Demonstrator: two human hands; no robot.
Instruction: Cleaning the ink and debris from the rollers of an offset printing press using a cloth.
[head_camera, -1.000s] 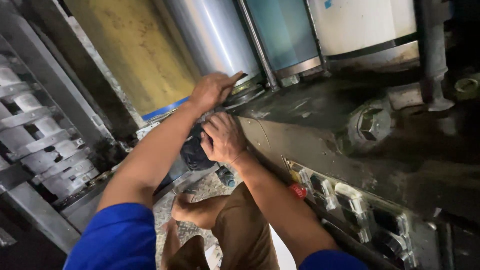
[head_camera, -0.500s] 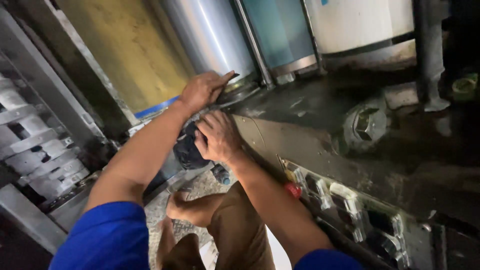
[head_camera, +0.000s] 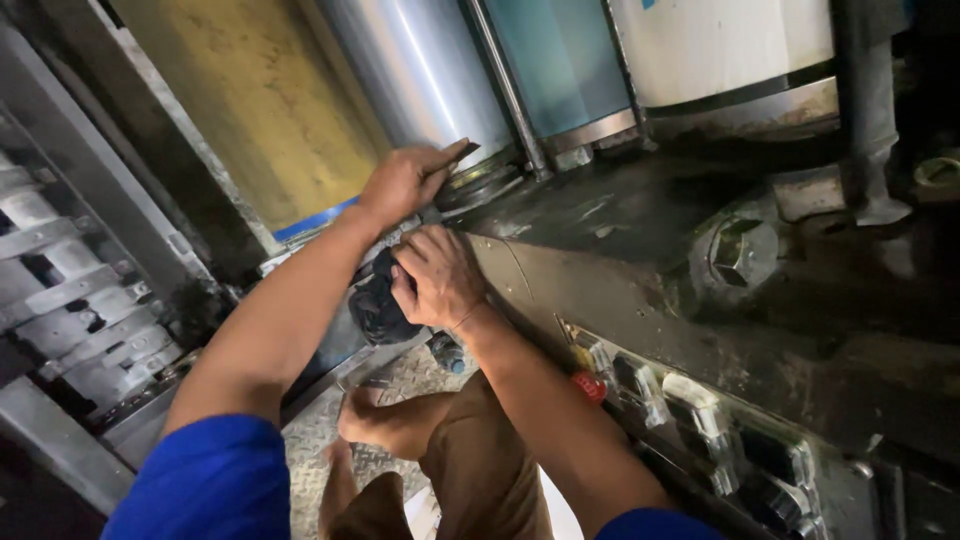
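Head view: big steel roller (head_camera: 420, 70) above, grimy machine frame (head_camera: 620, 250) beside you. Your left hand (head_camera: 405, 180) presses flat at the roller's end, fingers around a thin dark tool. Your right hand (head_camera: 437, 275) is clenched on the black rag (head_camera: 380, 305) just below. Looks like wiping mid-step; next needs firm rag pressure.

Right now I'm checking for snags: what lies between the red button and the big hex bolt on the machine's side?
In the head view, only grimy bare metal of the machine's side lies between the red button and the hex bolt.
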